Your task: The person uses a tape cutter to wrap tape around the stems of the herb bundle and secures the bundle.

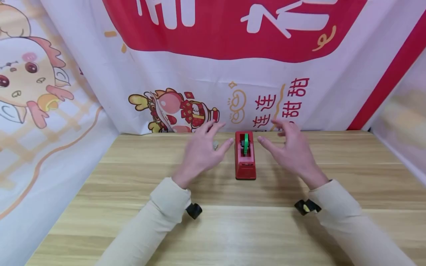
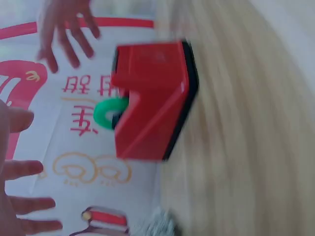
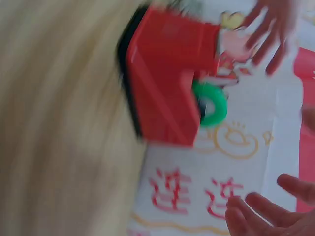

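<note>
A red tape dispenser (image 1: 245, 169) with a green tape roll (image 1: 246, 144) in its top stands on the wooden table, near the back edge. My left hand (image 1: 204, 147) hovers just left of it, fingers spread and thumb pointing at its side. On the other side, my right hand (image 1: 291, 149) is held in a similar way, its thumb a short gap from the dispenser. Both hands hold nothing. In the left wrist view the dispenser (image 2: 152, 98) appears between the two hands. The right wrist view, somewhat blurred, shows the dispenser (image 3: 165, 78) from its other side.
A small greyish fuzzy object (image 2: 160, 223) sits at the table's back, mostly hidden behind my left hand in the head view. A printed white and red cloth (image 1: 199, 70) hangs behind the table (image 1: 233, 229), with more cloth along both sides.
</note>
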Motion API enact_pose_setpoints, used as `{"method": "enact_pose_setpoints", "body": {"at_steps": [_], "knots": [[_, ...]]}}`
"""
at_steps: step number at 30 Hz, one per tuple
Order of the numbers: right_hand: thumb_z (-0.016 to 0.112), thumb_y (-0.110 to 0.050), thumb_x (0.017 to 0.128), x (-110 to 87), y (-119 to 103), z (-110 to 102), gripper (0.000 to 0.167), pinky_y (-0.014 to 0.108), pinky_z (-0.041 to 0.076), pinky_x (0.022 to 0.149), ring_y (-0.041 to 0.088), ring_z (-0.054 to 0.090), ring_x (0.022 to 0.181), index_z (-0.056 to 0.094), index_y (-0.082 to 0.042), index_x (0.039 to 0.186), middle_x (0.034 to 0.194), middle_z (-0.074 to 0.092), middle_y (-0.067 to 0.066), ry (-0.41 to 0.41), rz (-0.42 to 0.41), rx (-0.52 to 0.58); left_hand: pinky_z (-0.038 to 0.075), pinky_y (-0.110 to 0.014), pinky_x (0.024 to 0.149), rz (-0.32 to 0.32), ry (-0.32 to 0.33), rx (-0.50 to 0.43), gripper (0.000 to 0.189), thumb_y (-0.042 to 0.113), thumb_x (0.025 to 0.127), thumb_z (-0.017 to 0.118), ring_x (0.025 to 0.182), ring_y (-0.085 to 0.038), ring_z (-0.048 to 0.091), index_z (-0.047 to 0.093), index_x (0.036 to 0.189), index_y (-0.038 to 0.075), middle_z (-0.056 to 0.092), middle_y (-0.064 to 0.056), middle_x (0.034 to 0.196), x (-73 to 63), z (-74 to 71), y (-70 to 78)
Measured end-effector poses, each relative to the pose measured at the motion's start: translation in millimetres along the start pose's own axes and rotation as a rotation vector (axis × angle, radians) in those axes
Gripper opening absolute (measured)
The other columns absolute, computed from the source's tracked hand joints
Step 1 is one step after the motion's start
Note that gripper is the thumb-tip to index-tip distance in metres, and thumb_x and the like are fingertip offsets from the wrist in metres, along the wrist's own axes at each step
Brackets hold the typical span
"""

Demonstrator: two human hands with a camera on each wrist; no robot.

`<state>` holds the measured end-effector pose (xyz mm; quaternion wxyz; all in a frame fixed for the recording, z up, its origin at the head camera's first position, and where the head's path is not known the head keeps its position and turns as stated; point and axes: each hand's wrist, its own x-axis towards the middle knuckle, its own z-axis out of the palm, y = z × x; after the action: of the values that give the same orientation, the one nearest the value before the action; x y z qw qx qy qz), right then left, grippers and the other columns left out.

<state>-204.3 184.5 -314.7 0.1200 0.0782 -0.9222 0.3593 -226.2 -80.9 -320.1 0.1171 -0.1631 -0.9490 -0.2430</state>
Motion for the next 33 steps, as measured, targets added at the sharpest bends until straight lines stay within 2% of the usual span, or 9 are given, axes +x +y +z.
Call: {"method": "enact_pose_setpoints", "body": {"at_steps": [3,7,9,11,14,17,23,28,33], "knots": [[0.068,-0.054,0.1,-2.8,-3,11,0.066,0.055,0.056,0.1,0.037,0.063,0.125,0.053,-0.014,0.15,0.143,0.063,0.016,-0.045,0.091,0.183,0.036,-0.059,0.124,0.02,0.013,-0.168,0.058,0.049,0.106,0.058,0.155,-0.032,0.042,0.05,0.157,0.024,0.043,-0.008,0.168,1.0,13.3,7.0],[0.067,-0.049,0.102,-4.8,-2,30,0.054,0.045,0.058,0.096,0.031,0.068,0.113,0.061,-0.011,0.141,0.129,0.068,0.015,-0.156,0.229,0.327,0.04,-0.054,0.123,0.034,0.023,-0.341,0.049,0.03,0.107,0.061,0.149,-0.032,0.05,0.055,0.154,0.017,0.052,-0.01,0.161,1.7,36.1,9.7],[0.067,-0.044,0.104,-5.8,0,38,0.051,0.042,0.059,0.094,0.027,0.07,0.107,0.063,-0.008,0.14,0.128,0.069,0.015,-0.208,0.293,0.399,0.045,-0.054,0.119,0.007,0.029,-0.408,0.047,0.023,0.106,0.063,0.144,-0.034,0.055,0.057,0.153,0.017,0.055,-0.011,0.159,2.5,47.7,9.7],[0.067,-0.04,0.105,-6.1,1,46,0.048,0.04,0.059,0.093,0.023,0.07,0.102,0.065,-0.006,0.138,0.128,0.069,0.016,-0.239,0.345,0.454,0.049,-0.054,0.115,-0.048,0.024,-0.463,0.048,0.021,0.106,0.063,0.139,-0.037,0.059,0.057,0.153,0.018,0.057,-0.012,0.157,3.3,58.1,9.6],[0.067,-0.036,0.105,-5.9,0,53,0.045,0.038,0.059,0.092,0.019,0.07,0.097,0.068,-0.002,0.134,0.13,0.071,0.018,-0.238,0.381,0.495,0.053,-0.053,0.109,-0.114,-0.001,-0.519,0.048,0.021,0.106,0.064,0.131,-0.038,0.064,0.057,0.153,0.021,0.057,-0.012,0.156,4.7,69.7,9.6],[0.068,-0.037,0.104,-4.3,-1,56,0.043,0.037,0.058,0.091,0.018,0.068,0.097,0.072,-0.004,0.131,0.131,0.072,0.017,-0.227,0.402,0.482,0.052,-0.05,0.112,-0.115,-0.013,-0.516,0.046,0.019,0.105,0.065,0.132,-0.035,0.065,0.06,0.151,0.019,0.058,-0.013,0.156,5.5,76.0,9.5],[0.068,-0.036,0.104,-4.3,-3,61,0.044,0.029,0.056,0.083,0.014,0.064,0.095,0.072,-0.002,0.131,0.124,0.075,0.013,-0.243,0.451,0.485,0.039,-0.052,0.123,-0.074,0.006,-0.468,0.048,0.014,0.103,0.069,0.146,-0.035,0.052,0.061,0.15,0.014,0.056,-0.014,0.158,3.6,78.5,8.9],[0.07,-0.031,0.103,-6.3,-2,65,0.044,0.025,0.056,0.077,0.008,0.067,0.086,0.072,0.004,0.131,0.111,0.079,0.007,-0.266,0.459,0.557,0.038,-0.051,0.124,-0.075,0.008,-0.451,0.049,0.014,0.103,0.069,0.146,-0.034,0.052,0.061,0.15,0.014,0.055,-0.013,0.159,4.5,79.6,9.4],[0.071,-0.028,0.102,-7.3,-1,68,0.04,0.025,0.055,0.077,0.009,0.062,0.09,0.073,0.003,0.128,0.111,0.076,0.004,-0.255,0.474,0.591,0.041,-0.05,0.122,-0.079,0.004,-0.424,0.049,0.015,0.103,0.07,0.139,-0.032,0.059,0.06,0.151,0.016,0.055,-0.011,0.159,4.7,80.5,10.9]]}}
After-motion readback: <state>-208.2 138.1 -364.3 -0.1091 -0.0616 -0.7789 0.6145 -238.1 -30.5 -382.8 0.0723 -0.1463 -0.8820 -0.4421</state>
